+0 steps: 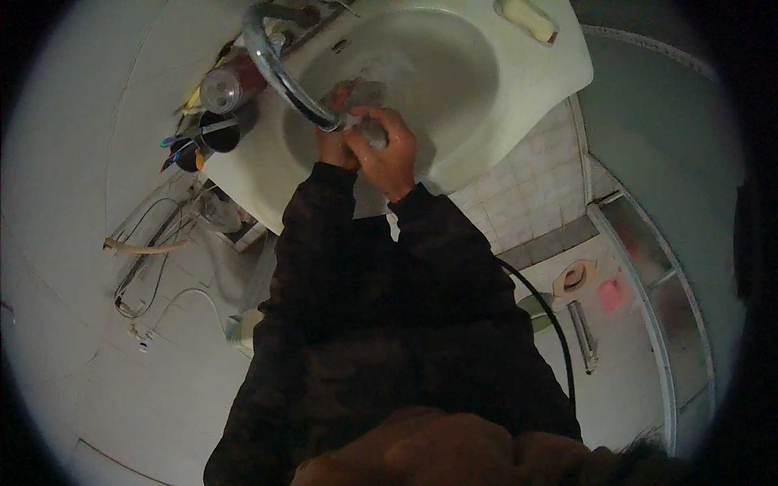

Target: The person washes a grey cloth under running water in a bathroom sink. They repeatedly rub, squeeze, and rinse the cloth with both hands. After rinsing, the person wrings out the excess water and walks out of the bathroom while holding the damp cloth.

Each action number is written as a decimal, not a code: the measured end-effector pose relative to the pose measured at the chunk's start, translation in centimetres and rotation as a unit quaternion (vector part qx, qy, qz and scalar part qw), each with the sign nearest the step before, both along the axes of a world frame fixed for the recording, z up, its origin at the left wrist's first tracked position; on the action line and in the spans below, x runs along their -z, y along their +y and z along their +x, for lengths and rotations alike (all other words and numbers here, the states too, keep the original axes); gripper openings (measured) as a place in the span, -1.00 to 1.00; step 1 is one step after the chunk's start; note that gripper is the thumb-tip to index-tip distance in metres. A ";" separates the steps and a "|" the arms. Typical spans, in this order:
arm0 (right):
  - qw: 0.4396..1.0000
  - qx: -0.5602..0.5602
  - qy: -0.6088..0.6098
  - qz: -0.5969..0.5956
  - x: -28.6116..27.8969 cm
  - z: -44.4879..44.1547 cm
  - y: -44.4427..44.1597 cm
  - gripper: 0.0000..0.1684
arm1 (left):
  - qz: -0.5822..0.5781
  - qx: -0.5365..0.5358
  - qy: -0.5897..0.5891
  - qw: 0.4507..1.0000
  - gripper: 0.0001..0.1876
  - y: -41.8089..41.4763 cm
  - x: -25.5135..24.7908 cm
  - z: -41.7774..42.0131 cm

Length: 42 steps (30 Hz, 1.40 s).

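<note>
Both of my hands are inside the pale washbasin [510, 115], beneath the outlet of the curved chrome faucet [285, 85]. My left hand [334, 143] is at the left, partly hidden behind the spout, its fingers reaching toward the basin's middle. Close against it, my right hand [392, 149] has its thumb and fingers curved around a small greyish, wet-looking patch; whether this is water or an object I cannot tell. Water shows near the fingers. Dark sleeves cover both wrists.
A bar of soap [530, 19] lies in the basin's corner recess. Left of the faucet stand a reddish container with a clear lid [220, 90] and dark cups [220, 132] with toothbrushes. A black cable [550, 316] runs beside my right side. A framed glass partition [638, 255] stands at the right.
</note>
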State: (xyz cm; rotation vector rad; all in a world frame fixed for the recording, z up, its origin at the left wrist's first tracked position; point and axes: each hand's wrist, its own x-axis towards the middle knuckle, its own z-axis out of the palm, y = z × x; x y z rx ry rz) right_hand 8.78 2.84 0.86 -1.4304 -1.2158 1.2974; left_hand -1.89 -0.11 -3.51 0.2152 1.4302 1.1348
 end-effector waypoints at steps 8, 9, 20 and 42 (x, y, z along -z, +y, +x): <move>0.997 -0.025 -0.047 0.051 -0.6 2.7 1.0 -0.66 | 0.026 -0.128 -0.133 0.982 -0.68 3.0 -6.5 3.0; 0.994 -0.059 -0.053 0.073 -1.3 2.2 0.9 -0.67 | 0.032 -0.121 -0.149 0.981 -0.67 3.6 -5.6 2.0; 0.993 -0.078 0.058 0.066 -1.2 1.4 0.3 -0.75 | 0.082 -0.208 -0.288 0.931 -0.60 3.0 -6.5 2.0; 0.987 -0.107 -0.059 0.106 -0.5 0.7 1.1 -0.55 | 0.073 -0.230 -0.370 0.897 -0.55 2.3 -3.9 0.0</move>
